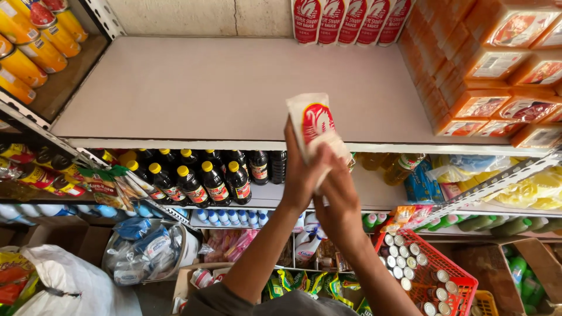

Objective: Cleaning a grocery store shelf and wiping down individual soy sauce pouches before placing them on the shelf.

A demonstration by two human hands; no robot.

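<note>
Up at shelf height, I had both hands on one white sauce pouch (313, 126) with a red oval emblem. My left hand (300, 175) gripped its lower left edge, fingers curled round it; my right hand (336, 187) clasped the lower right, fingers wrapped over the front. The pouch stood nearly upright, long axis tilted slightly left, rising above both hands, neither clearly nearer. It hung over the front lip of the pale shelf (205, 88). Matching pouches (345, 20) stood in a row at the back wall, orange cartons (486, 76) stacked right, yellow bottles (35, 41) far left, dark yellow-capped bottles (193, 178) on the shelf below.
</note>
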